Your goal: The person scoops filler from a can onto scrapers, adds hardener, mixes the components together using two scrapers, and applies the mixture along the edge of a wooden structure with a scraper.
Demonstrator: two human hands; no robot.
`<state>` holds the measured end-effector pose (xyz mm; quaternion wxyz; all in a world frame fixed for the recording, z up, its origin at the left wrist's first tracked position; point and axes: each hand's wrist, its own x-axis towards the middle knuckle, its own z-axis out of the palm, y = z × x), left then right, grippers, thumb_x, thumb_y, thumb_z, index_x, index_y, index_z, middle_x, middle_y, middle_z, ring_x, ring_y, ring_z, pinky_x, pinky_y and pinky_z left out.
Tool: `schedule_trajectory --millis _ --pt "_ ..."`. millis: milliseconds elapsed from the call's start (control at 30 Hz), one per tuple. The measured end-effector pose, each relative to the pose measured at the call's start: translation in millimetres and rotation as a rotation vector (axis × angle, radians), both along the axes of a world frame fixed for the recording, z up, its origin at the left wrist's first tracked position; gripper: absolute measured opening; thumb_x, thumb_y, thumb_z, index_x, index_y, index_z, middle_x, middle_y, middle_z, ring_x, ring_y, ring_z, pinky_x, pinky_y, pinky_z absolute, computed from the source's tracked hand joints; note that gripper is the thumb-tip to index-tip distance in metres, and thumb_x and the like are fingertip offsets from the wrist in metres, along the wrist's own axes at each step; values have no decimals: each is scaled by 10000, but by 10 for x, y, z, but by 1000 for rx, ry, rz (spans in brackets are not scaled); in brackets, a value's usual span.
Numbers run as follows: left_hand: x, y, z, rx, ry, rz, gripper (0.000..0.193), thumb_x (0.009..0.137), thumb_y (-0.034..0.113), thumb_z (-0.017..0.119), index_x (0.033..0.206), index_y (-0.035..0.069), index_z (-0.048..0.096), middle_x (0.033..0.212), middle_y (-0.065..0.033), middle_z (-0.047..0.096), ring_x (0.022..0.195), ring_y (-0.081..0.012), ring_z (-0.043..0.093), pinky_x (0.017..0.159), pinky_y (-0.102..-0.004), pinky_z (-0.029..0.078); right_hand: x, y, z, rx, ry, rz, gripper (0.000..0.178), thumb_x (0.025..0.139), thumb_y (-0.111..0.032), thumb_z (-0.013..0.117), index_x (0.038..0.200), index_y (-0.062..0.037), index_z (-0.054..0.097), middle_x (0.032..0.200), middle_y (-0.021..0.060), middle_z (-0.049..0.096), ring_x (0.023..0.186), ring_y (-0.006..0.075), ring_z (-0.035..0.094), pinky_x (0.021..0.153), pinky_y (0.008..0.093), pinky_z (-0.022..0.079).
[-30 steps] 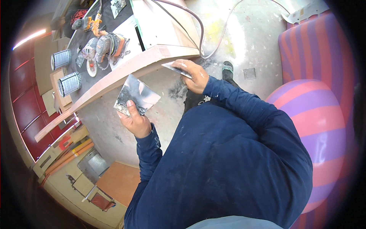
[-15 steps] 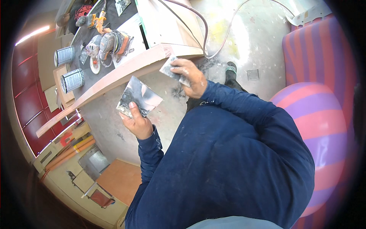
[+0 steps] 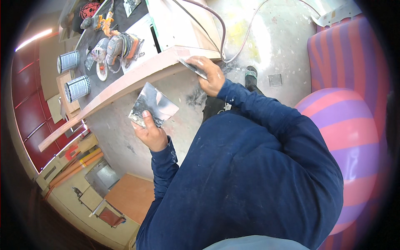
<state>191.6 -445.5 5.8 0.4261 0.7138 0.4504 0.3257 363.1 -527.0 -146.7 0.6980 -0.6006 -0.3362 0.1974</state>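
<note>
My left hand [image 3: 151, 134] grips a square, smeared metal plate [image 3: 155, 104] by its near corner, thumb on top. Pinkish paste and dark smears lie across that plate. In my right hand [image 3: 209, 76] is a thin, flat filler spreader [image 3: 193, 68], now seen nearly edge-on. It is held close to the pinkish corner of the long pale wooden edge [image 3: 125, 87]; whether it touches the wood I cannot tell. Some of the right fingertips are hidden behind the spreader. White dust marks the right fingers.
On the dark worktop [image 3: 92, 41] stand two tins [image 3: 78, 88], an orange-grey power sander [image 3: 121, 46] and another tool [image 3: 93, 21]. A hose [image 3: 223, 25] hangs past the bench end. Striped pink-purple rounded forms [image 3: 346, 137] stand on the right. Orange tubes [image 3: 79, 168] lie lower left.
My right hand has shifted slightly up and left and turned the spreader from its broad face to nearly edge-on, closer to the wood. The left hand and plate have hardly moved.
</note>
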Motion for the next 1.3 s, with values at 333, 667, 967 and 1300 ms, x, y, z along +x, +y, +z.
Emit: schedule_trajectory --millis 333,667,967,1300 --pt "131 -35 19 -26 -97 4 294 1000 132 540 1228 -53 517 1119 -125 623 997 -178 597 889 -298 477 385 4 -32 -28 26 80 589 725 84 454 1279 -53 599 1281 194 615 1224 340 567 1073 386 413" --pt "27 -48 65 46 4 35 291 999 132 543 1219 -57 522 1113 -130 623 977 -179 601 871 -298 480 336 148 11 -57 1 69 623 718 80 444 1310 -61 573 1317 192 585 1258 348 537 1101 387 389" --pt "-5 -71 8 -44 -67 57 290 1002 119 538 1235 -51 516 1123 -130 625 994 -180 609 878 -299 493 60 240 -17 -23 10 -96 575 716 92 466 1263 -42 582 1258 215 589 1218 379 550 1063 410 415" --pt "133 -73 -33 -27 -102 2 291 1001 116 531 1235 -57 513 1115 -129 623 997 -179 599 895 -296 476 16 -124 -69 -120 126 -18 516 770 94 493 1256 -48 593 1230 203 616 1181 381 569 1037 408 437"
